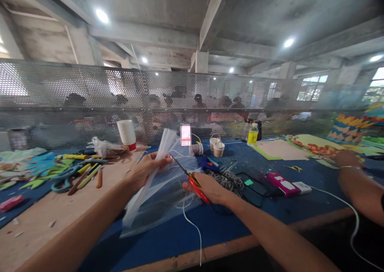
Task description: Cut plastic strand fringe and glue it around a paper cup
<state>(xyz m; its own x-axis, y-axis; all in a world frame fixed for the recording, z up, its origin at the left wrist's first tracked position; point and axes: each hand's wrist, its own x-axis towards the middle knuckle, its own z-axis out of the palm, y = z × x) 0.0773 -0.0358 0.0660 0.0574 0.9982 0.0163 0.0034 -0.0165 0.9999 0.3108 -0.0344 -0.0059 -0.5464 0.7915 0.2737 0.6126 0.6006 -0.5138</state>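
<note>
Translucent white plastic sheeting (150, 198) hangs in folds over the blue tabletop. My left hand (150, 167) pinches its gathered upper part between thumb and fingers. Close by on the right, my right hand (207, 187) is wrapped round a pair of scissors (198, 188) with red handles. Their blades point up and left toward the sheeting near my left fingers; I cannot tell whether they touch it. A white cord (195, 224) trails from under the sheeting toward the front edge. Behind my right hand lies a tangle of grey wire (229, 180) beside a blue tool (208, 165).
Paper cups (126, 134) are stacked at the back left, near large scissors (64, 180) and several hand tools. Two small pots (218, 148), a yellow bottle (253, 134) and a magenta box (283, 184) stand right. A co-worker's arm (357, 188) reaches in. A perforated metal screen (168, 92) runs behind.
</note>
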